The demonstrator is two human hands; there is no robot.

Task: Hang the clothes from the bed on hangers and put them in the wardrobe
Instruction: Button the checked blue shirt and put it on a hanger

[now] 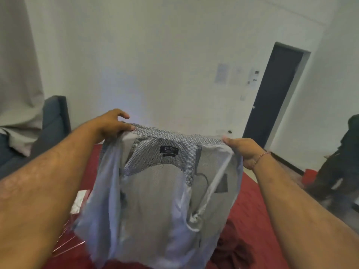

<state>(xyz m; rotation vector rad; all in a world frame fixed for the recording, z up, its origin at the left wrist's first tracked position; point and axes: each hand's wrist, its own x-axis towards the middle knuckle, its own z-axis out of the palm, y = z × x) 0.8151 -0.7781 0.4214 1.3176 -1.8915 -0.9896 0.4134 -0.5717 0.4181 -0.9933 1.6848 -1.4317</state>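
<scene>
While both hands pinch shirt (155, 191) at shoulders, garment hangs spread over red bed (252, 206), inside facing camera. Left hand (112, 126) clamps left shoulder seam, two fingers loose above cloth; right hand (242, 150) grips right shoulder. Risks, as I judge: thin pinch on left may slip, so shirt drops back and creases. Hangers (66, 243) lie low left on bed, partly hidden; freeing one hand to reach them lets collar sag. Wardrobe not in view.
</scene>
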